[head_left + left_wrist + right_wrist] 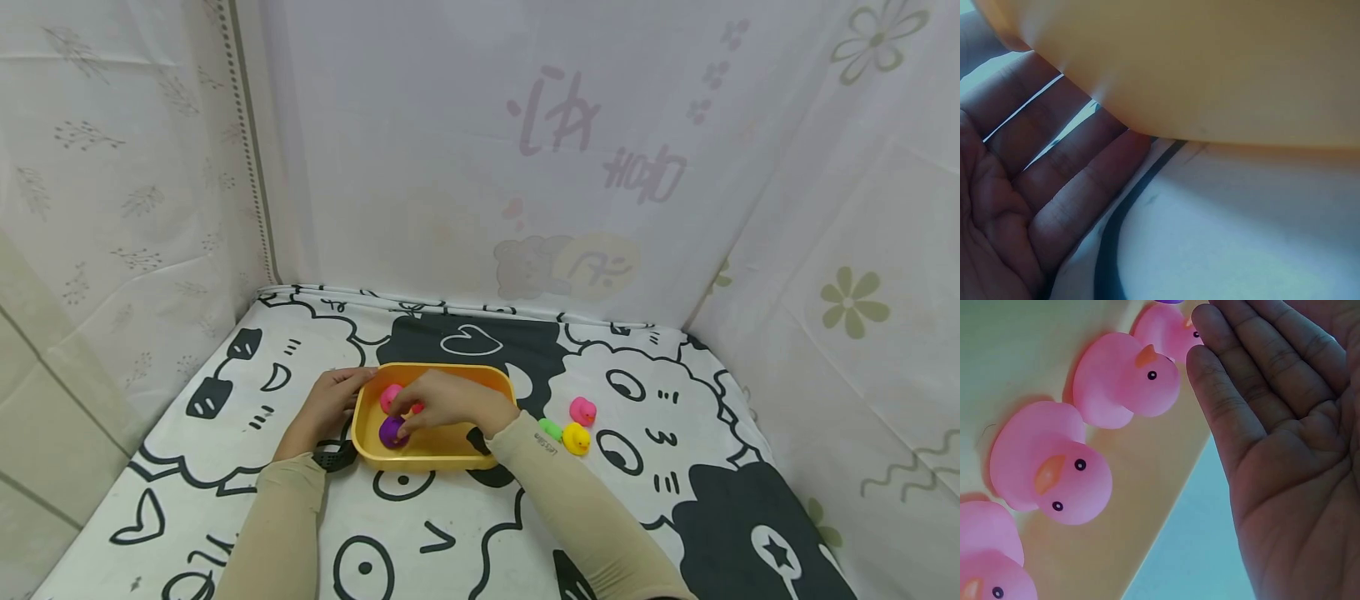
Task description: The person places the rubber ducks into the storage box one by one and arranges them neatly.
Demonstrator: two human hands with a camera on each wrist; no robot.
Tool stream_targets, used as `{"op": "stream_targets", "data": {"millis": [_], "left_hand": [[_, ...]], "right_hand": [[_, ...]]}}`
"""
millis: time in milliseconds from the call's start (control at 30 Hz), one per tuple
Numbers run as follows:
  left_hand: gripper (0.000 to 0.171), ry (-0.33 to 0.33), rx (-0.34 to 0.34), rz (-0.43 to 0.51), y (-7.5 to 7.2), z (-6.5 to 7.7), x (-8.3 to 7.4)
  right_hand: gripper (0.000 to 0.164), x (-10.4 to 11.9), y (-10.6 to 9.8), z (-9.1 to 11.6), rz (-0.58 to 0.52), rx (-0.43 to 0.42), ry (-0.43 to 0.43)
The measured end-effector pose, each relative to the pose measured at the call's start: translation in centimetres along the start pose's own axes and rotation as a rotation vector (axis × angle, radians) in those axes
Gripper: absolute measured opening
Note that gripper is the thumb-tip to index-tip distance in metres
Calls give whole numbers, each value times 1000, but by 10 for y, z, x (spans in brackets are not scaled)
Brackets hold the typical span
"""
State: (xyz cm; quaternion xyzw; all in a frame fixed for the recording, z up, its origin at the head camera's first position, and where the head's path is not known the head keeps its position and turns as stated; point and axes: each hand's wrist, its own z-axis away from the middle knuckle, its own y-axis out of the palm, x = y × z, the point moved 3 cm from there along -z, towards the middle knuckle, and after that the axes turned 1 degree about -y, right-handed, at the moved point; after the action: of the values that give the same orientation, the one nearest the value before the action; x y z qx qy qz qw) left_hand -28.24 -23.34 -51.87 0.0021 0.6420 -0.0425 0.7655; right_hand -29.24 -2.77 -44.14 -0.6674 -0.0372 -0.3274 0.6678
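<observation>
A yellow tray [442,461] holds several pink rubber ducks [1054,465], lined up along one side in the right wrist view. Toward its left end sits a purple rubber duck [392,432], just a sliver of which shows at the top of the right wrist view. My right hand [450,398] reaches into the tray and pinches the purple duck between thumb and fingertips. At the tray's left end, my left hand [332,403] rests against the outer wall with its fingers extended. In the left wrist view those fingers [1085,181] touch the wall's lower edge.
Right of the tray lie a pink duck [582,411], a yellow duck [576,438] and a green duck [551,429], the green one partly hidden by the right sleeve. A cartoon-printed cloth [285,400] covers the table. Printed curtains [420,167] hang around it.
</observation>
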Motion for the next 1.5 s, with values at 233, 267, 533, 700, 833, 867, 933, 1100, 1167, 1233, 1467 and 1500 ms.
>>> {"op": "stream_targets", "data": {"millis": [233, 267, 533, 700, 833, 867, 933, 1100, 1167, 1233, 1467, 1500], "left_hand": [[68, 4, -3, 0, 0, -2, 2], [68, 5, -4, -3, 0, -2, 2], [67, 3, -26, -34, 0, -3, 3], [69, -4, -33, -47, -1, -3, 2], [70, -9, -35, -51, -1, -2, 2], [70, -10, -36, -50, -1, -2, 2], [69, -11, -35, -45, 0, -2, 2], [67, -5, -25, -22, 1, -1, 1], [67, 0, -26, -16, 2, -1, 0], [66, 0, -25, -10, 2, -2, 0], [66, -29, -25, -11, 1, 0, 0], [66, -28, -29, -14, 1, 0, 0]], "right_hand": [[33, -1, -7, 9, -15, -30, -22], [34, -1, -8, 11, -16, -35, -24], [37, -9, -17, 32, -66, -91, -32], [38, -14, -21, 48, -61, -133, -19], [37, -19, -24, 63, -58, -182, 12], [37, -21, -25, 67, -64, -194, 26], [38, -24, -26, 76, -76, -216, 56], [38, -35, -34, 103, -118, -313, 130], [36, -42, -39, 115, -116, -368, 150], [34, -50, -43, 128, -107, -426, 169], [35, -78, -45, 173, -168, -549, 247], [35, -83, -45, 179, -182, -553, 258]]}}
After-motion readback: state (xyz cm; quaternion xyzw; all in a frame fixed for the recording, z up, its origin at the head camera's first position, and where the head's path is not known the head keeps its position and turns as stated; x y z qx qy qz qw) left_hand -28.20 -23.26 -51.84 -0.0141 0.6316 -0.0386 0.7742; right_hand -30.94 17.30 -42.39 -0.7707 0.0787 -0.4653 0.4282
